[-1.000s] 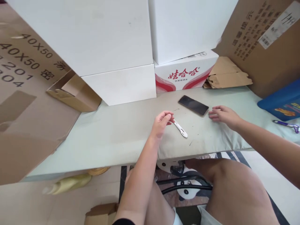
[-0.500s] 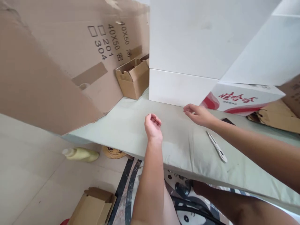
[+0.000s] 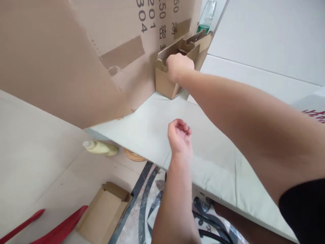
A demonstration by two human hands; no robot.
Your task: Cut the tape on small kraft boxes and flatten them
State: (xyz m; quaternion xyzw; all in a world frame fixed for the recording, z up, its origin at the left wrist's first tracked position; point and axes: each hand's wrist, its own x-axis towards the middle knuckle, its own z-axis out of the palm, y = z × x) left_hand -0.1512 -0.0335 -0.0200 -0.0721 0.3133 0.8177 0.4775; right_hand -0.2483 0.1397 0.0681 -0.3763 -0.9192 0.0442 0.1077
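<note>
Right hand (image 3: 180, 66) moved to carton (image 3: 162, 82) on pale cloth (image 3: 146, 122); tiled floor (image 3: 58, 189).

Right arm (image 3: 243, 112) outstretched, the right hand (image 3: 180, 66) bends over the small carton (image 3: 162, 81), fingers hidden; the left hand (image 3: 180, 137), this side of it, shows palm-up, loosely curled.

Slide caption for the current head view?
Right hand at the open carton on the table, left hand curled, palm showing.
</note>
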